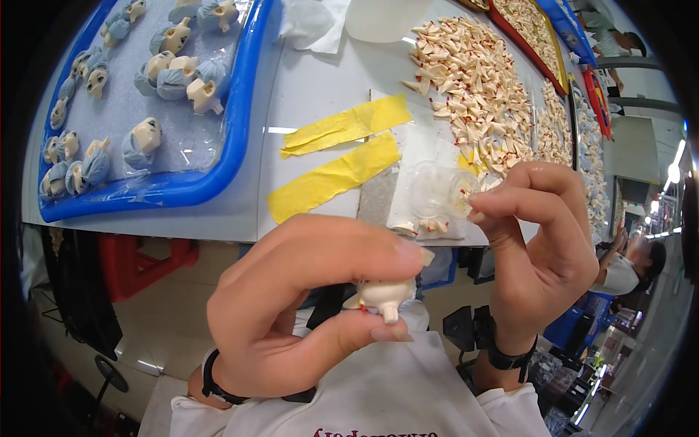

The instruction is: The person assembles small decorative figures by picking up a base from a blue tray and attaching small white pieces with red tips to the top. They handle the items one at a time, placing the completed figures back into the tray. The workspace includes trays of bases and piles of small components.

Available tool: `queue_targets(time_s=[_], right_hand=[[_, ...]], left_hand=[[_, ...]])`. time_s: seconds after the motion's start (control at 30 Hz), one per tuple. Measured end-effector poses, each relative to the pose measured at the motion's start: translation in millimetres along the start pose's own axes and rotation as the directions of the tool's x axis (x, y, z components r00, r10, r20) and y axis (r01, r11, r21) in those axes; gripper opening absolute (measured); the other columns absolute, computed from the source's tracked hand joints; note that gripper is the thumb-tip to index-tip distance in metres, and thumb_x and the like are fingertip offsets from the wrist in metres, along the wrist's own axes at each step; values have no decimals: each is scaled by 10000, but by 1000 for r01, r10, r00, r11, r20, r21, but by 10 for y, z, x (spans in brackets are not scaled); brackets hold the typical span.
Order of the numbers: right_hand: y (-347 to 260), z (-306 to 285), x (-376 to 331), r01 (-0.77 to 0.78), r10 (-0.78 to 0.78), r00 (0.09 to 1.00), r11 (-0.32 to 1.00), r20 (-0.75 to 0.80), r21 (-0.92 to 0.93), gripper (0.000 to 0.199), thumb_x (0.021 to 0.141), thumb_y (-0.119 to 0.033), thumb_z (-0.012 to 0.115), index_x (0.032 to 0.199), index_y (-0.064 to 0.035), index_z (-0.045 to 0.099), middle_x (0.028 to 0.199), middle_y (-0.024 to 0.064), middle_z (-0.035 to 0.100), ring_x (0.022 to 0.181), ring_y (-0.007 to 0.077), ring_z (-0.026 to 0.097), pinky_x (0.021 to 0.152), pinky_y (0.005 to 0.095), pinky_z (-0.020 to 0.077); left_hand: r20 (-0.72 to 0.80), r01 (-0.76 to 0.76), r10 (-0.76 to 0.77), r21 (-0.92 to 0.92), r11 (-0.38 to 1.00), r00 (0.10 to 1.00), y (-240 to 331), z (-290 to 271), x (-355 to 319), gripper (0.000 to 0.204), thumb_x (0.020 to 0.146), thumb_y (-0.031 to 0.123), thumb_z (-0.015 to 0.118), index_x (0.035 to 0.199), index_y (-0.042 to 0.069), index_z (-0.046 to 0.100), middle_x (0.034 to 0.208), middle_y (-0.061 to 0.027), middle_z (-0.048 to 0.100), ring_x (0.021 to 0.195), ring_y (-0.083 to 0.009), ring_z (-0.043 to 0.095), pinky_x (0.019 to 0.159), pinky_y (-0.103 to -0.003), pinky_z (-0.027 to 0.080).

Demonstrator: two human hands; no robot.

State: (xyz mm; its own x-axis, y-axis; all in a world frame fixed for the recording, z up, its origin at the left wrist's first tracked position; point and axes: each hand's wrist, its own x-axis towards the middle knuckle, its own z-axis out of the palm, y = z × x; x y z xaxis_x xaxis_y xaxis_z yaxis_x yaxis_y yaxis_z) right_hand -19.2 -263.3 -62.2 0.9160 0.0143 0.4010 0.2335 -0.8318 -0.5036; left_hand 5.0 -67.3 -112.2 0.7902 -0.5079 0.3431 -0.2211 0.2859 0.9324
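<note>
Head view: thumb and forefinger of the left hand [266, 295] pinch a small cream doll head [386, 293] before the body, seemingly to leave its stub [391, 314] exposed; they hide its top. The right hand's [546, 233] fingertips nearly meet by a clear cup [431, 191], apparently placed within reach, but whether they grip anything I cannot tell.

Wht worktable [295, 87], red plastic stool [137, 268] below L end, beige tiled flr [182, 324] w/ glare streaks. R bkgd: row of bright strip lts [675, 172], pale partition [642, 149], blue crates [571, 325] lower down; far detail blurry.
</note>
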Motion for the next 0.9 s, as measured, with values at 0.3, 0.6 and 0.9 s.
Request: queue_targets(time_s=[0.3, 0.6, 0.9], right_hand=[[-118, -16, -61, 3, 18, 998, 929, -55, 369, 146, 699, 19, 648, 807, 3, 552, 813, 99, 485, 713, 132, 455, 641, 208, 373], [-224, 7, -165, -13, -29, 997, 852, 72, 523, 157, 694, -50, 688, 788, -65, 563, 789, 85, 477, 684, 111, 457, 590, 187, 341], [-198, -16, -179, 28, -71, 993, 922, 96, 385, 202, 641, -95, 735, 791, -65, 604, 826, 86, 496, 708, 143, 473, 639, 238, 369]], left_hand=[[-161, 115, -173, -320, 940, 972, 35, 236, -18, 442, 738, 206, 716, 1023, -38, 482, 939, -178, 538, 789, -237, 599, 692, -319, 500], [-242, 174, -271, -359, 917, 932, 123, 344, -4, 444, 738, 262, 718, 997, -23, 498, 896, -139, 550, 733, -175, 579, 676, -275, 485], [-294, 157, -227, -245, 957, 929, 75, 352, -49, 396, 741, 236, 715, 968, -25, 523, 895, -133, 557, 741, -184, 578, 667, -277, 472]])
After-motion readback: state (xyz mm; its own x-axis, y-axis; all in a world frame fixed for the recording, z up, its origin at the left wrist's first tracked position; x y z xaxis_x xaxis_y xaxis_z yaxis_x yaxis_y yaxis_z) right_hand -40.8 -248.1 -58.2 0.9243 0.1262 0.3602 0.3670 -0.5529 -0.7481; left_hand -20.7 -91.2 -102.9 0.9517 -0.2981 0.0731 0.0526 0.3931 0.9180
